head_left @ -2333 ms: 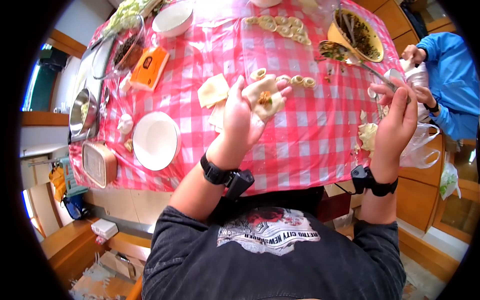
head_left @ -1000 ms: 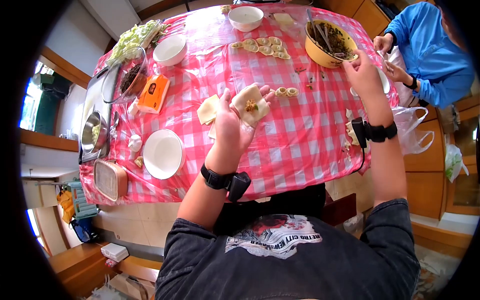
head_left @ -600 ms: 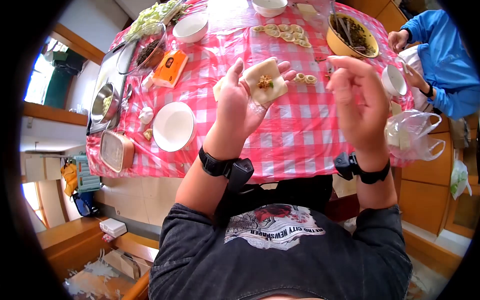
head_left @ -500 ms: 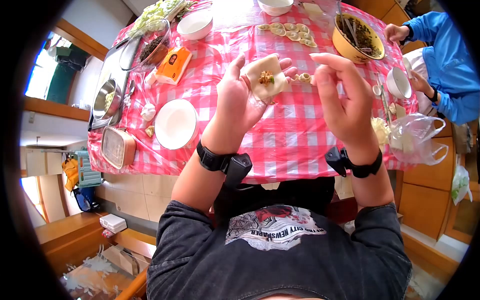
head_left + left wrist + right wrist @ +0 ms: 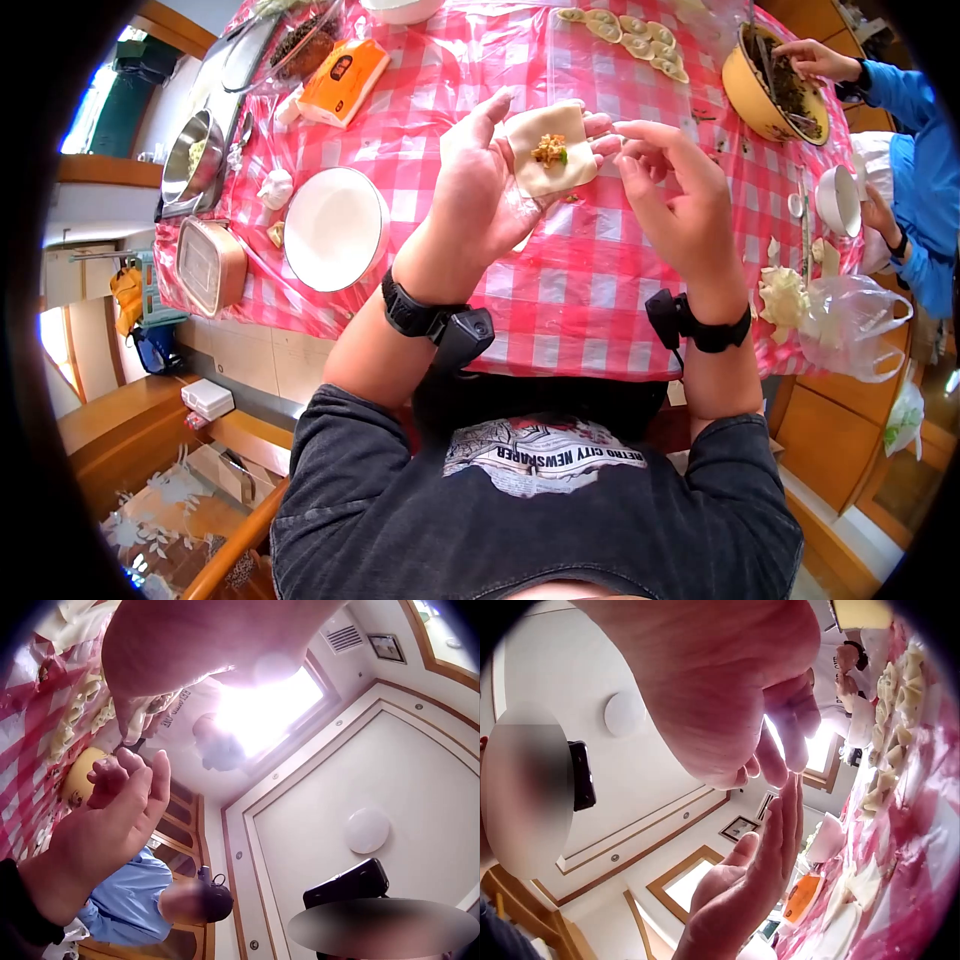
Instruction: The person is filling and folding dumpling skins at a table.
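My left hand [image 5: 470, 195] lies palm up above the table, fingers extended, carrying a square dough wrapper [image 5: 535, 180]. A small mound of orange-brown filling [image 5: 549, 150] with a green bit sits in the wrapper's middle. Just right of it, my right hand [image 5: 692, 205] hovers with loosely bent fingers and nothing in them, its fingertips right by the left fingertips. In the right wrist view, the right fingers [image 5: 799, 742] overlap the left fingertips [image 5: 789, 796]. The left wrist view shows the right hand [image 5: 105, 825] beyond the left palm's underside.
Folded wontons [image 5: 640, 45] lie in rows at the back. A person in blue has a hand [image 5: 825, 62] at the yellow bowl [image 5: 742, 100] of dark filling. A white bowl [image 5: 335, 230], orange packet [image 5: 343, 82], steel bowl [image 5: 205, 135] and lidded box [image 5: 210, 265] stand left.
My right hand let go of the spoon at the yellow bowl and came back beside the left hand. The wrapper stays on the left palm. The other person's hand moved to the yellow bowl.
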Motion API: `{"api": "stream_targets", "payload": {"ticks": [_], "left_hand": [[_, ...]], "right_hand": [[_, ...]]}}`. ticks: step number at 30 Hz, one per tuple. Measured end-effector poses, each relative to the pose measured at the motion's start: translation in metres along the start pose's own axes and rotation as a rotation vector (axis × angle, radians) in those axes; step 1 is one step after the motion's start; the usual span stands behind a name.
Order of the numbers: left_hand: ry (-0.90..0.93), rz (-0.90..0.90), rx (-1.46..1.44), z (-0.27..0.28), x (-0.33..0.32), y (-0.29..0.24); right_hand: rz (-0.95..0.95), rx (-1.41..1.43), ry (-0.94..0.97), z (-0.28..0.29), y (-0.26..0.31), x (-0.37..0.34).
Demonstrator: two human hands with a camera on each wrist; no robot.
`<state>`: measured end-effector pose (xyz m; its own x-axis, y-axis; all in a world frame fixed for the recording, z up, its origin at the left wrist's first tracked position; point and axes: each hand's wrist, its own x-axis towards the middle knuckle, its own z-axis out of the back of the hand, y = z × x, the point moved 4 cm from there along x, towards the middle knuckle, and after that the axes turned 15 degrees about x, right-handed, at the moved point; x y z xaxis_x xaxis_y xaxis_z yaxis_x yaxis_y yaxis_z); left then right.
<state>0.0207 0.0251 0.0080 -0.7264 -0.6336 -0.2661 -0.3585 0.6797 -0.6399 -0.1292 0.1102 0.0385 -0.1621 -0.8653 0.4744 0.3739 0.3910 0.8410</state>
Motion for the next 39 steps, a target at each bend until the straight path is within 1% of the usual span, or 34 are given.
{"api": "stream_targets", "payload": {"ticks": [1, 2, 4, 5, 6, 8, 12, 13, 17, 20, 22, 23, 25, 26, 28, 32, 34, 37, 39], "left_hand": [[0.068, 0.012, -0.036, 0.000, -0.001, 0.001], [0.140, 0.021, -0.073, -0.001, -0.001, 0.002], [0.123, 0.016, -0.026, 0.001, 0.002, 0.004], [0.109, 0.010, 0.026, 0.003, 0.002, 0.005], [0.105, 0.009, 0.024, 0.005, 0.003, 0.006], [0.154, 0.040, -0.013, 0.006, 0.005, 0.009], [0.155, 0.037, 0.007, 0.007, 0.003, 0.011], [0.163, 0.034, 0.000, 0.006, 0.003, 0.012], [0.181, 0.024, -0.009, 0.007, 0.003, 0.014], [0.206, 0.011, -0.002, 0.010, 0.004, 0.015], [0.255, 0.023, -0.029, 0.010, 0.004, 0.016], [0.255, 0.023, -0.028, 0.007, 0.003, 0.015], [0.179, 0.049, -0.021, 0.004, 0.001, 0.014], [0.179, 0.048, -0.021, 0.006, 0.002, 0.014], [0.290, 0.043, -0.090, 0.009, 0.003, 0.014], [0.307, 0.051, -0.102, 0.009, 0.003, 0.014], [0.282, 0.040, -0.097, 0.008, 0.002, 0.014], [0.322, 0.042, -0.128, 0.010, 0.003, 0.014], [0.308, 0.047, -0.118, 0.009, 0.003, 0.015]], "right_hand": [[0.034, 0.002, -0.004, 0.000, -0.001, -0.002], [0.024, 0.006, 0.002, 0.001, 0.000, -0.004], [0.020, -0.083, 0.085, 0.002, 0.004, -0.007], [0.017, -0.081, 0.090, 0.002, 0.004, -0.009], [0.032, -0.066, 0.093, 0.001, 0.004, -0.010], [0.048, -0.052, 0.109, -0.002, 0.004, -0.012], [0.097, -0.082, 0.145, -0.008, 0.003, -0.014], [0.121, -0.093, 0.147, -0.008, 0.002, -0.015], [0.104, -0.124, 0.134, -0.009, -0.001, -0.018], [0.125, -0.127, 0.126, -0.008, -0.001, -0.017], [0.110, -0.121, 0.125, -0.008, 0.000, -0.017], [0.111, -0.121, 0.125, -0.008, 0.000, -0.017], [0.132, -0.132, 0.134, -0.008, 0.001, -0.016], [0.133, -0.132, 0.134, -0.007, 0.001, -0.016], [0.144, -0.136, 0.140, -0.007, 0.003, -0.017], [0.166, -0.139, 0.111, -0.006, 0.004, -0.017], [0.169, -0.131, 0.094, -0.005, 0.004, -0.017], [0.175, -0.122, 0.098, -0.006, 0.006, -0.017], [0.183, -0.120, 0.105, -0.006, 0.005, -0.017]]}}
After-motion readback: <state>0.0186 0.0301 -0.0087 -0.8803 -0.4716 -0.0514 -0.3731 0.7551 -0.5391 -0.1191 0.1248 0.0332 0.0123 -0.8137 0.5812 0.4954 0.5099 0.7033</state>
